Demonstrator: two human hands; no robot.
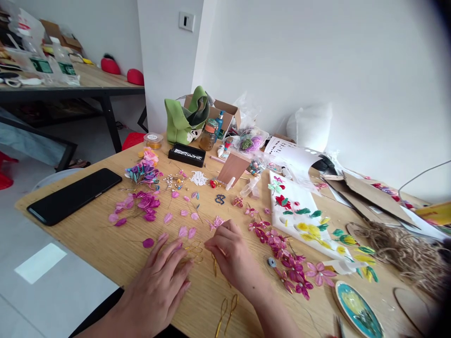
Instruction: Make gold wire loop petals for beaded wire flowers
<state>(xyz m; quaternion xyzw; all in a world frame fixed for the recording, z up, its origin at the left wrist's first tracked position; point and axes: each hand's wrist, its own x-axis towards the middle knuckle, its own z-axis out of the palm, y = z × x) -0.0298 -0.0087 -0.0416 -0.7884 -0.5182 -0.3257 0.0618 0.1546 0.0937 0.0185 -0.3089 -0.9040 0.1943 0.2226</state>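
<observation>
My left hand [155,281] lies low over the wooden table, fingers stretched out beside several gold wire loops [195,253]. Just to its right, my right hand [232,258] is closed, with thumb and fingertips together; what they pinch is hidden. More gold wire [214,266] shows under the right hand. Two long gold wire loops [227,312] lie nearer the table's front edge. Beyond my fingers are loose pink petals [182,231] and a dark magenta petal [148,242]. A trail of magenta flowers [287,256] lies to the right, next to a small thread bobbin [271,262].
A black phone [75,195] rests at the table's left edge. Purple petal bunches [146,204], a black tray [186,155] and a green bag [183,122] stand farther back. On the right are white foam [292,211], tangled twine [401,253], a painted oval dish [357,310] and scissors [338,326].
</observation>
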